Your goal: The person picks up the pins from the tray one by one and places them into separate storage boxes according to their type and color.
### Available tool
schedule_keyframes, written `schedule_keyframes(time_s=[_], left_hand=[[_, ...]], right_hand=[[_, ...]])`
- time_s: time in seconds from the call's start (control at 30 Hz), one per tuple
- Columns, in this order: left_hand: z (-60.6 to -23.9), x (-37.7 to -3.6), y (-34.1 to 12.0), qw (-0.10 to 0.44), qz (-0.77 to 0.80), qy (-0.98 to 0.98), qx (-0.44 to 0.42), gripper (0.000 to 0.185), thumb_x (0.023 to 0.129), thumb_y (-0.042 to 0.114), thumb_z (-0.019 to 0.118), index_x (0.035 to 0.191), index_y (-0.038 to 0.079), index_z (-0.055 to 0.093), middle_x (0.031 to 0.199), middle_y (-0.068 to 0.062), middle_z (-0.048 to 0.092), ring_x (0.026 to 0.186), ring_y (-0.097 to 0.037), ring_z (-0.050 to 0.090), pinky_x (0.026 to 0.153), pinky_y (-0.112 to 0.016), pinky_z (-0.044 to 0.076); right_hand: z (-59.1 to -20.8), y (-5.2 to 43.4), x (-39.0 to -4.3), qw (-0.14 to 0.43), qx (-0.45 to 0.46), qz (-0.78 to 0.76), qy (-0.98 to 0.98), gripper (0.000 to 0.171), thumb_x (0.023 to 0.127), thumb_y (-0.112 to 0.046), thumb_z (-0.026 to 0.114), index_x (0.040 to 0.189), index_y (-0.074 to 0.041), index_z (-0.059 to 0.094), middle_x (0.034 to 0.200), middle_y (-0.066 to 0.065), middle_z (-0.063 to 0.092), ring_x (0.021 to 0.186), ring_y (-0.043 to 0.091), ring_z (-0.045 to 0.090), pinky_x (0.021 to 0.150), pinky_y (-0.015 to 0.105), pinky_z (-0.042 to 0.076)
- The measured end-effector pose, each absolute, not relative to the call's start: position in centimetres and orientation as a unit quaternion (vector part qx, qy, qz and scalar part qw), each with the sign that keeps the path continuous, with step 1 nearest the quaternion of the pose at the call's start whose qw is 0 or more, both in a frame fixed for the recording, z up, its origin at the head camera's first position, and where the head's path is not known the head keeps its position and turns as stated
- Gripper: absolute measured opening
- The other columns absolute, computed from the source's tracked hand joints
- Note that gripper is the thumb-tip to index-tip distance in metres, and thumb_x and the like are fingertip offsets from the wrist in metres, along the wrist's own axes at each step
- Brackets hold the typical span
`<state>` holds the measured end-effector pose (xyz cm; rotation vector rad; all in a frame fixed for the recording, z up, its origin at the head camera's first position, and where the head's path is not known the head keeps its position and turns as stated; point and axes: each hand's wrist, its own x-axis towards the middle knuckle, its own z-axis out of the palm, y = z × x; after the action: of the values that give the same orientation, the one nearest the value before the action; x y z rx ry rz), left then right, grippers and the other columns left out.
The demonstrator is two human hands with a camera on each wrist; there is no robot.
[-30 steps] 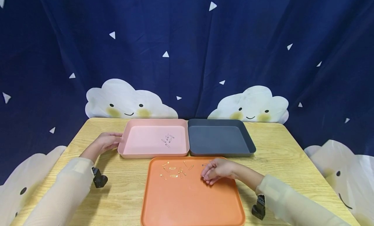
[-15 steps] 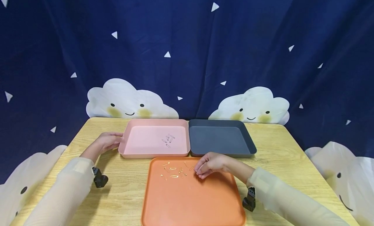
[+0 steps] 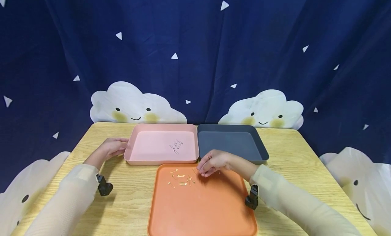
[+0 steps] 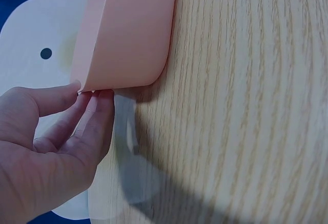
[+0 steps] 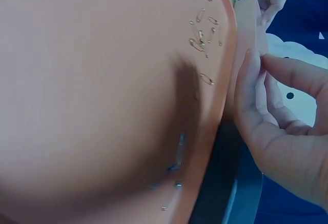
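My left hand [image 3: 111, 148] holds the left edge of the pink tray [image 3: 162, 162]; in the left wrist view, fingertips [image 4: 77, 85] meet at its rim corner. Several silver safety pins [image 3: 176, 146] lie inside that tray. Above the far edge of the orange tray [image 3: 201, 209], my right hand [image 3: 215, 162] pinches a small thing between thumb and fingertip, seemingly a safety pin almost wholly hidden. Several gold safety pins [image 3: 182, 184] lie in the orange tray, just left of this hand. Silver pins [image 5: 179, 149] show beneath it in the right wrist view.
The dark grey tray [image 3: 232, 141] stands against the pink tray's right side, partly behind my right hand. All three trays are on a wooden table [image 3: 128, 198]. A blue curtain [image 3: 195, 59] with clouds hangs behind.
My right hand has moved left and away from me across the orange tray, up to its far edge near the pink tray. My left hand stays at the pink tray.
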<state>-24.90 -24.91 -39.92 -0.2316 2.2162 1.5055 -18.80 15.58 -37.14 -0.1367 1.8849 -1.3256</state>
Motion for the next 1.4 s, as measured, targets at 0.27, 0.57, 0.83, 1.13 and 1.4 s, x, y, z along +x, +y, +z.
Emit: schedule_keyframes(time_s=[0.27, 0.57, 0.83, 1.13, 1.4], left_hand=[[-40.3, -24.8, -25.0, 0.224, 0.546, 0.803, -0.085, 0.056, 0.096, 0.013, 0.053, 0.144, -0.010, 0.033, 0.146, -0.030, 0.038, 0.083, 0.003, 0.059, 0.085, -0.018, 0.056], [-40.3, -25.0, -24.9, 0.227, 0.540, 0.806, -0.084, 0.058, 0.095, 0.013, 0.053, 0.144, -0.009, 0.032, 0.148, -0.030, 0.035, 0.086, 0.003, 0.058, 0.088, -0.018, 0.056], [-39.9, -25.3, -24.9, 0.221, 0.546, 0.804, -0.080, 0.059, 0.095, 0.013, 0.053, 0.145, -0.010, 0.031, 0.145, -0.027, 0.042, 0.082, 0.005, 0.058, 0.085, -0.016, 0.056], [-40.1, -25.5, -25.0, 0.226, 0.538, 0.808, -0.084, 0.058, 0.097, 0.014, 0.052, 0.146, -0.007, 0.031, 0.149, -0.028, 0.036, 0.088, 0.003, 0.059, 0.088, -0.017, 0.055], [-39.9, -25.3, -25.0, 0.226, 0.533, 0.810, -0.091, 0.058, 0.096, 0.015, 0.053, 0.145, -0.007, 0.032, 0.148, -0.027, 0.037, 0.089, 0.002, 0.059, 0.088, -0.017, 0.055]], right_hand=[[-36.0, 14.4, -21.0, 0.409, -0.053, -0.507, 0.757, 0.035, 0.084, 0.008, 0.060, 0.116, 0.022, 0.055, 0.073, 0.005, 0.070, 0.064, 0.011, 0.066, 0.071, 0.025, 0.061], [-34.9, 12.6, -23.6, 0.411, -0.035, -0.470, 0.780, 0.036, 0.085, 0.007, 0.063, 0.119, 0.017, 0.057, 0.076, 0.007, 0.071, 0.066, 0.012, 0.067, 0.078, 0.030, 0.061], [-34.3, 11.3, -26.4, 0.398, -0.039, -0.451, 0.798, 0.035, 0.085, 0.006, 0.061, 0.119, 0.014, 0.058, 0.074, 0.004, 0.069, 0.064, 0.011, 0.064, 0.069, 0.024, 0.060], [-34.6, 9.7, -28.5, 0.402, -0.023, -0.451, 0.797, 0.038, 0.087, 0.006, 0.061, 0.124, 0.013, 0.057, 0.073, 0.003, 0.067, 0.061, 0.009, 0.061, 0.064, 0.019, 0.058], [-34.9, 8.1, -29.5, 0.385, -0.011, -0.420, 0.822, 0.033, 0.086, 0.009, 0.061, 0.119, 0.011, 0.062, 0.077, 0.006, 0.066, 0.061, 0.011, 0.060, 0.077, 0.026, 0.060]])
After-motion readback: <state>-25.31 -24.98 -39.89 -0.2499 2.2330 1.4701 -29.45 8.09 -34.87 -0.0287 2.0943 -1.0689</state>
